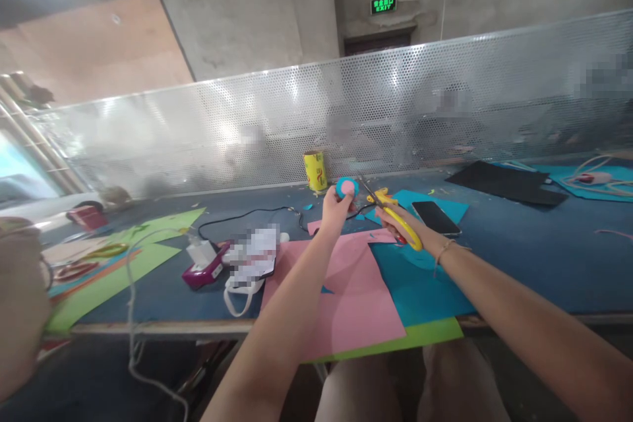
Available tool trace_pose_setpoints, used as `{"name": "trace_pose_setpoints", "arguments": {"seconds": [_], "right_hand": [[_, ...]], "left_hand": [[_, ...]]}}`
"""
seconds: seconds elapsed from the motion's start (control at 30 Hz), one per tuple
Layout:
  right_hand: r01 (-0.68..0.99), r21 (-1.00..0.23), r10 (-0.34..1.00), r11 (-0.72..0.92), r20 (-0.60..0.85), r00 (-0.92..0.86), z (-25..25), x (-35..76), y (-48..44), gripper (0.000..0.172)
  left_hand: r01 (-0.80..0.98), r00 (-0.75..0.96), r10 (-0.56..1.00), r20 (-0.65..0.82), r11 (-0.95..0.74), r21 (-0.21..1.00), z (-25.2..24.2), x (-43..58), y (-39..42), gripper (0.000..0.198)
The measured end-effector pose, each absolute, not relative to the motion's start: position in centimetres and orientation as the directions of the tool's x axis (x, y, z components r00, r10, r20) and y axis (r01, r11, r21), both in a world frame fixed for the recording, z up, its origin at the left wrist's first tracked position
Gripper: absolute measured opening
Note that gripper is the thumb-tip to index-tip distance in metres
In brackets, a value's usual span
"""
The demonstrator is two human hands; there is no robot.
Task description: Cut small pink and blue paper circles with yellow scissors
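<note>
My left hand (pixel 335 206) is raised over the table and pinches a small round paper piece (pixel 347 187), blue with a pink centre. Just to its right, my right hand (pixel 404 227) grips yellow-handled scissors (pixel 390 213), whose blades point up and left toward the round piece. Under both hands lie a pink paper sheet (pixel 346 297), a blue sheet (pixel 420 283) and a green sheet (pixel 425 337) that stick out over the table's front edge.
A phone (pixel 436 217) lies on blue paper right of the scissors. A yellow can (pixel 315 170) stands by the perforated metal screen (pixel 346 112). Left are a magenta box with charger (pixel 202 264), a cable, green sheets (pixel 123 264). Black paper (pixel 504 182) lies far right. Another person's arm (pixel 20 303) is at left.
</note>
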State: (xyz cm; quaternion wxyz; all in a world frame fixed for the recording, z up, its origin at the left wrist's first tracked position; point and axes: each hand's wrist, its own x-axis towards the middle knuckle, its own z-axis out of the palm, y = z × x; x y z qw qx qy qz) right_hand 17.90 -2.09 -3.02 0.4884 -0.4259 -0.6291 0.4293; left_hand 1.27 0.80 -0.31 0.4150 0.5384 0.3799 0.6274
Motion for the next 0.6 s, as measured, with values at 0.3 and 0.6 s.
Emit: {"name": "trace_pose_setpoints", "arguments": {"seconds": [0.3,0.6], "right_hand": [[0.217,-0.962,0.968,0.165,0.116,-0.222,-1.9,17.9,-3.4,0.047],[0.197,-0.960,0.961,0.197,0.150,-0.231,-2.4,17.8,-3.3,0.049]], "left_hand": [[-0.144,-0.037,0.939,0.341,-0.343,0.928,-0.4,1.5,0.8,0.016],[-0.158,-0.022,0.945,0.325,-0.324,0.933,-0.4,1.8,0.5,0.022]]}}
